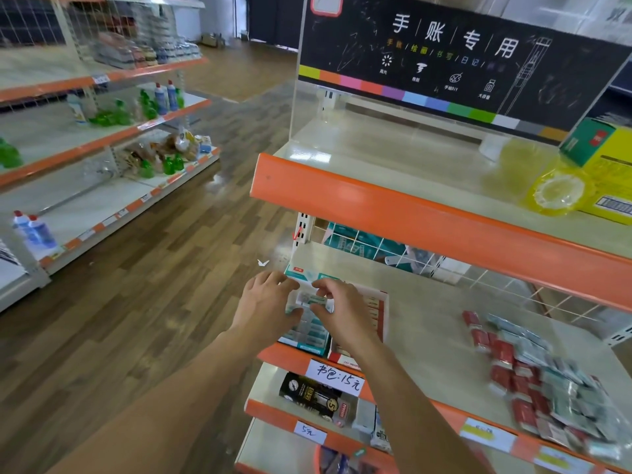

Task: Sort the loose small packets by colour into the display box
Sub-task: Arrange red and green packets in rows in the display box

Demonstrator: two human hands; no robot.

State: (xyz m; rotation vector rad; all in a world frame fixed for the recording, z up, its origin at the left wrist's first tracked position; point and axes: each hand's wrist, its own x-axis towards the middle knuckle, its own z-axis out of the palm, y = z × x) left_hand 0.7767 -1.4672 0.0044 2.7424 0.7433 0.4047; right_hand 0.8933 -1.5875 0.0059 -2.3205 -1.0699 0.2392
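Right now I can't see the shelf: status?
Left hand and right hand both pinch one green packet over display box. Loose pile waits right. Nothing blocking.

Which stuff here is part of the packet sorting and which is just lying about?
Job: display box; green packet held by left hand and right hand; loose packets.

Lying about: yellow box; black packs; bottles.

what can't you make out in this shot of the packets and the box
Head view only:
- Display box contents: mostly covered by both hands.
- Packets held between left hand and right hand: print too small, count unclear.
- Loose pile: motion-blurred, count unreadable.
- Yellow box: cut off by right edge.
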